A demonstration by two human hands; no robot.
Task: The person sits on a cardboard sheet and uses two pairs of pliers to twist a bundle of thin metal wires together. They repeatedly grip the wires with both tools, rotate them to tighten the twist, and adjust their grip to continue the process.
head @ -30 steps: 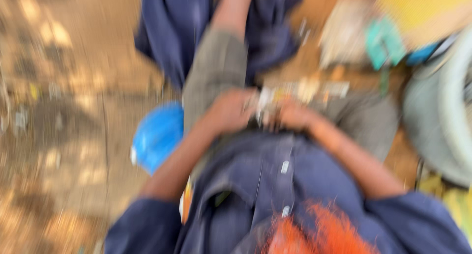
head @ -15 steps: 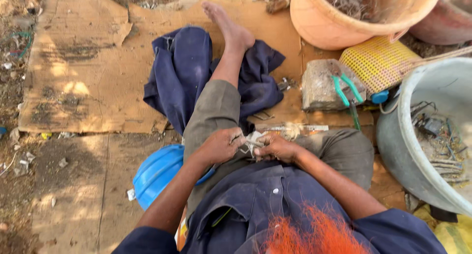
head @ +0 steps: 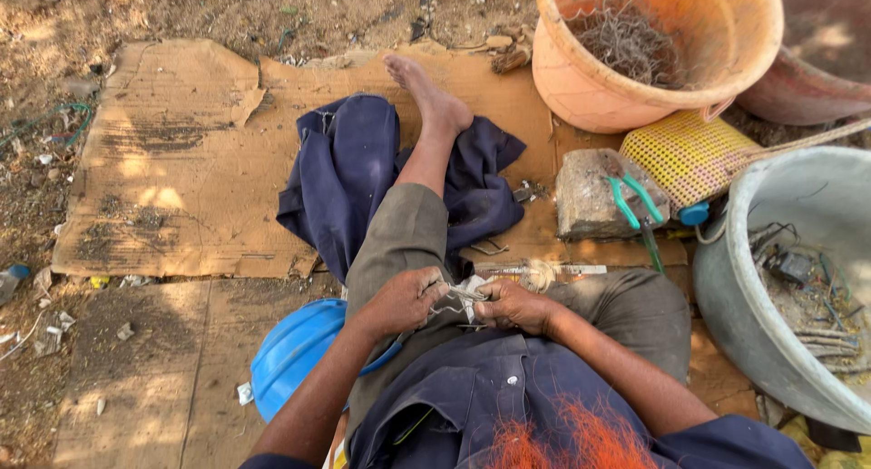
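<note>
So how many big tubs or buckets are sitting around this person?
3: an orange bucket top right, a reddish tub partly hidden behind it, and a grey basin at right. Others may lie out of view.

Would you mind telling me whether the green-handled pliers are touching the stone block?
Touching. The head view shows the green-handled pliers lying directly on top of the stone block, their handles resting on its upper face with no gap visible.

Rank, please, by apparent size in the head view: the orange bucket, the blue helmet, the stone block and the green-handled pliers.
1. orange bucket
2. blue helmet, partly hidden by the arm, so its place is unsure
3. stone block
4. green-handled pliers
</note>
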